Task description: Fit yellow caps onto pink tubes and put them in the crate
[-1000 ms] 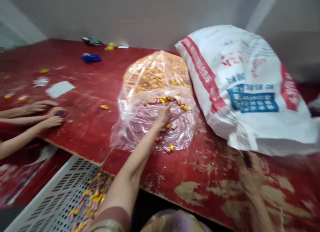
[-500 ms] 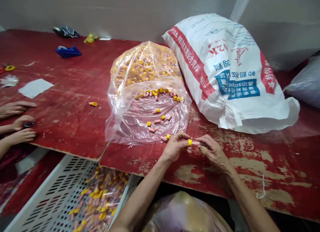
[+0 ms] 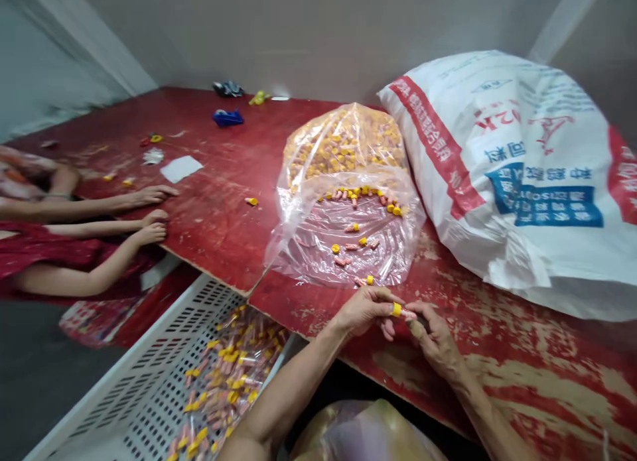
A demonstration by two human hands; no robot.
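Between my hands is a small clear vial (image 3: 408,314) with a yellow cap and pink bits inside. My left hand (image 3: 365,311) pinches it by the cap end. The fingers of my right hand (image 3: 436,339) close on the other end, and something dark shows by the thumb. Just beyond my hands lies a clear plastic bag (image 3: 308,252), its far part filled with many yellow-capped pink pieces. Several loose ones, such as a capped vial (image 3: 352,228), rest on the bag's flat open part.
A large white woven sack (image 3: 507,176) stands at the right. Below the table edge, a white crate (image 3: 134,355) holds bagged vials. Other people's hands (image 3: 152,230) rest on the red table (image 3: 213,182) at left, near white paper (image 3: 181,169) and a blue tape dispenser (image 3: 227,118).
My view has swung left, so the bag and sack appear farther right and more of the people at left shows. Both my hands still hold the vial.
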